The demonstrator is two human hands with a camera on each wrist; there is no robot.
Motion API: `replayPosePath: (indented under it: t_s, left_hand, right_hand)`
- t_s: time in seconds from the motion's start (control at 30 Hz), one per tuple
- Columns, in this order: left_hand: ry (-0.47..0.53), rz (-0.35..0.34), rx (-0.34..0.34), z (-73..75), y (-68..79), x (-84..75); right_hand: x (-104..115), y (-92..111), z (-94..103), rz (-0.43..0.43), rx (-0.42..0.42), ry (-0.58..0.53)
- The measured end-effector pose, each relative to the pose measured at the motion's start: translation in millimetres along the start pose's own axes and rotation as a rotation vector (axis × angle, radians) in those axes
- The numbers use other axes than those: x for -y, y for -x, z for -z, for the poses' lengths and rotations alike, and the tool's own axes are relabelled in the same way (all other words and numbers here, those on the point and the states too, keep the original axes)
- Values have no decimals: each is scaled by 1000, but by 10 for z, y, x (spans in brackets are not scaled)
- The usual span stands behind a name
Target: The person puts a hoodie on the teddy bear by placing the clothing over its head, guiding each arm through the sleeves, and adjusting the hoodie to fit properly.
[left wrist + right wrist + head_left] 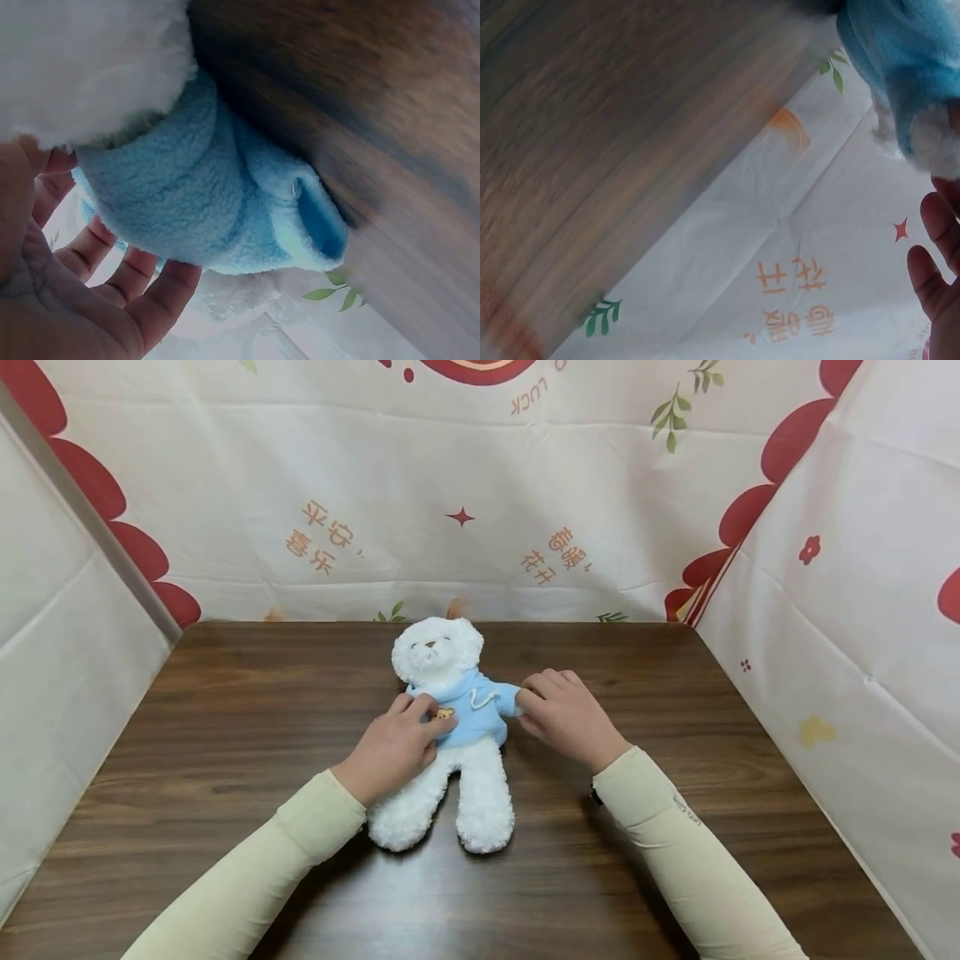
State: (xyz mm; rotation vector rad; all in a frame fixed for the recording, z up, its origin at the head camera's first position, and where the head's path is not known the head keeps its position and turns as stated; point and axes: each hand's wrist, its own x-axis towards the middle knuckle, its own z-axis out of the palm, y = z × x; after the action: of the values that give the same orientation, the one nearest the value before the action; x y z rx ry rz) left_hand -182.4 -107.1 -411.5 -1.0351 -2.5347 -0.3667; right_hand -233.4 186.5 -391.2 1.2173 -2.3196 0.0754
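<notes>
A white plush teddy bear [486, 793] in a light blue hoodie [480, 714] lies on its back, head toward the far edge. My left hand [393, 747] holds the front of the hoodie on the bear's left-hand side of the picture. In the left wrist view, the fingers of that hand [97, 300] curl against the blue fleece [172, 180], and a sleeve cuff [322, 221] shows a hollow opening. My right hand [566, 714] pinches the end of the other sleeve [507, 699]. White plush [936, 142] pokes out of that sleeve in the right wrist view.
The bear lies on a dark wood-grain table [262, 710]. A white printed cloth [450, 468] with red scallops hangs behind the table, and similar cloth stands along the right side. Pale sleeves [675, 827] cover both forearms.
</notes>
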Motion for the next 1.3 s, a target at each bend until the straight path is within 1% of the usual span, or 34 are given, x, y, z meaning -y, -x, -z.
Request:
replayPosePath:
  t_s: [0.1,0.23,0.33,0.43,0.53,0.6,0.67,0.77,0.83,0.87,0.9,0.93,1.0,1.07,1.13,1.2,1.23,1.3]
  left_hand:
    - [6,3,8,-12,1,-2]
    - [0,-1,-9,-23,-5,0]
    - [-12,-10,-29,-34,-16,4]
    - [-14,-9,-33,-44,-17,10]
    - [-11,-4,-28,-59,-23,16]
    - [-12,-13,-27,-68,-38,16]
    - [-20,-23,-25,-70,-50,16]
    - [-27,-32,-23,-53,-50,18]
    - [-26,-28,-24,-26,-42,18]
    - [-24,-30,-26,-13,-42,16]
    - [-20,-29,-21,3,-43,13]
    - [-15,-30,-20,10,-45,13]
    - [-10,-26,-14,28,-52,12]
    - [-10,-22,-7,38,-66,10]
    - [-13,-18,1,41,-82,5]
    - [-16,-16,5,48,-100,-9]
    - [-16,-15,8,50,-108,-17]
    - [-10,-15,9,52,-126,-32]
  right_hand:
    - [14,-9,-20,7,-35,57]
    - [1,-22,-26,-21,-89,118]
    - [-17,-37,-23,-51,-132,129]
    - [-36,-57,-16,-68,-174,128]
    - [-81,-64,-19,-81,-196,124]
    - [-120,-53,-38,-97,-201,118]
    - [-158,-34,-67,-118,-178,97]
    - [-163,-40,-64,-148,-88,21]
    - [-123,-67,15,-173,-22,-53]
    - [-86,-85,71,-184,-9,-90]
    - [-29,-107,136,-185,-10,-121]
    - [45,-124,177,-183,-29,-153]
    - [217,-150,215,-168,-44,-185]
    - [373,-165,161,-151,-31,-181]
    - [472,-164,49,-153,23,-168]
    - [496,-165,-28,-166,84,-153]
    - [492,-166,-49,-175,92,-160]
    - [477,-167,-38,-200,83,-222]
